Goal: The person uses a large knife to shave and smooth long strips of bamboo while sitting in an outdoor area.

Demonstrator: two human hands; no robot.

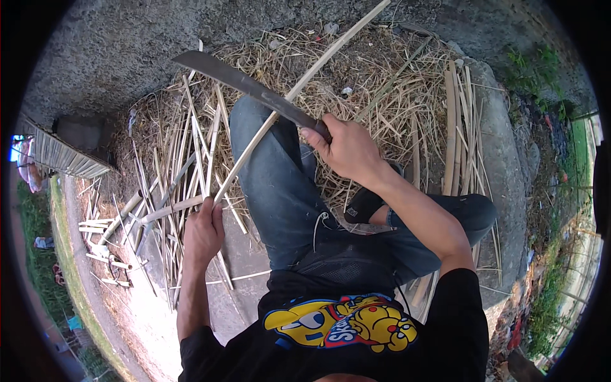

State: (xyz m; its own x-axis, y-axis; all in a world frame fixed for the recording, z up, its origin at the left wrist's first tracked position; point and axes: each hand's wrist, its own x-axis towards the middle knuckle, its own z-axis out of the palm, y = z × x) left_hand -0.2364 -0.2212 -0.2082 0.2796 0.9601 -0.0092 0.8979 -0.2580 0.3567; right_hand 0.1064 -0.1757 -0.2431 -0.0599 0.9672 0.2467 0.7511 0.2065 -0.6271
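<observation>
My right hand [347,148] is closed around the dark handle of a machete [245,81], whose long blade points to the far left. The blade crosses a long pale bamboo strip [324,56] above my bent left knee. My left hand [203,230] grips the near end of that strip, its fingers wrapped round it. From there the strip slants up and right past the blade to the top edge of the view. Whether the blade's edge cuts into the strip cannot be made out.
Split bamboo strips [194,130] lie heaped on my left, with cut bamboo pieces [130,207] beyond them. More strips [453,127] lie on the right. Thin shavings [394,83] cover the ground ahead, up to a rough grey wall [146,44]. My legs are folded in front of me.
</observation>
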